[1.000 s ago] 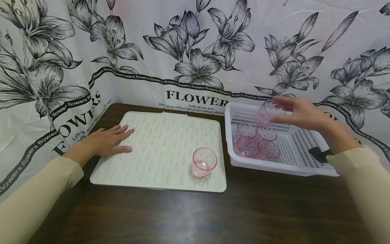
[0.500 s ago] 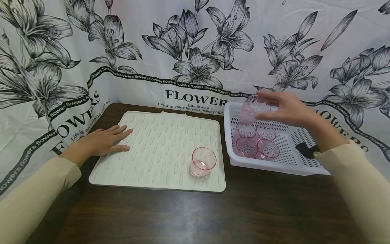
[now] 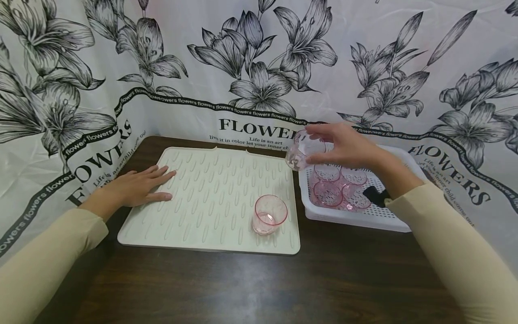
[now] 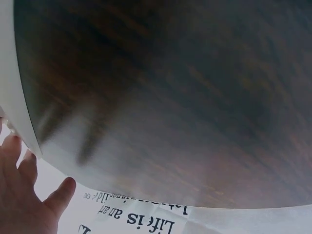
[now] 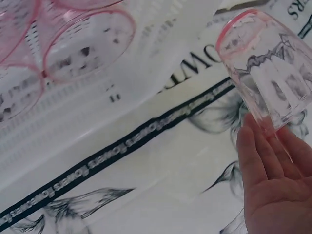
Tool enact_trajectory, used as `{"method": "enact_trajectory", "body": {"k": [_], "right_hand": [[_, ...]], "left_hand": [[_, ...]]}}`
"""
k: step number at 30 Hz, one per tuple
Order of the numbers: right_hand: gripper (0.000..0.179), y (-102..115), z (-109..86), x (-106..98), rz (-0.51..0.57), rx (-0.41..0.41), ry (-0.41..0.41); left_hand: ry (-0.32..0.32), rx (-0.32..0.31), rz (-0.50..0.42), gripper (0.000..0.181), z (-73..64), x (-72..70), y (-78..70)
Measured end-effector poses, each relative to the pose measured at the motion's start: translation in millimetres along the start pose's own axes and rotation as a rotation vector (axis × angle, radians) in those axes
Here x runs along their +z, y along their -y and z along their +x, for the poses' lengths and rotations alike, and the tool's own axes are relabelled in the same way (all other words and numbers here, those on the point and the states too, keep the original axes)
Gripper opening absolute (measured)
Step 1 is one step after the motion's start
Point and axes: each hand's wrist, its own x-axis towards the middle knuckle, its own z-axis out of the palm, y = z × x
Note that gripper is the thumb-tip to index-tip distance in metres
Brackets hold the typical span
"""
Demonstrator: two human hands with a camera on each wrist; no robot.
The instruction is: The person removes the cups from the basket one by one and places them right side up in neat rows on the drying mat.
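In the head view my right hand [image 3: 344,146] grips a clear pink-tinted drinking glass [image 3: 298,150], tilted, in the air over the gap between basket and mat. The right wrist view shows that glass [image 5: 273,68] with its pink rim, fingers against its side. My left hand [image 3: 135,186] lies flat with spread fingers on the left edge of a cream ridged drying mat [image 3: 210,202]. A second pink glass [image 3: 270,216] stands upright on the mat's right front part. Several more pink glasses [image 3: 328,194] stand in the left part of a white plastic basket [image 3: 356,220].
The dark wooden table [image 3: 243,283] extends in front of the mat and basket. Behind it hangs a white cloth [image 3: 251,58] printed with black flowers and lettering. A black strap [image 3: 375,196] sits at my right wrist, over the basket.
My right hand has carried the glass leftward from above the basket to past its left rim, tilting it more. My left hand and the glass on the mat stay put.
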Motion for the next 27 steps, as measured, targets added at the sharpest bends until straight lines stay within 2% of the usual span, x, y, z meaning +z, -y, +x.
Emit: {"method": "enact_trajectory", "body": {"k": [9,15,19,27], "right_hand": [[0.085,15,23.1,26,-0.065,-0.064,0.065],[0.083,16,36.6,49,-0.100,-0.084,0.159],[0.083,15,42.1,62,-0.123,-0.077,0.205],[0.082,14,50.5,80,-0.085,-0.031,0.247]], "left_hand": [[0.003,-0.008,0.001,0.085,1.9,2.3,1.2],[0.011,-0.008,-0.010,0.087,3.1,1.8,0.3],[0.009,-0.007,-0.012,0.086,3.3,2.3,0.4],[0.005,-0.013,0.003,0.087,3.1,2.2,1.2]]}}
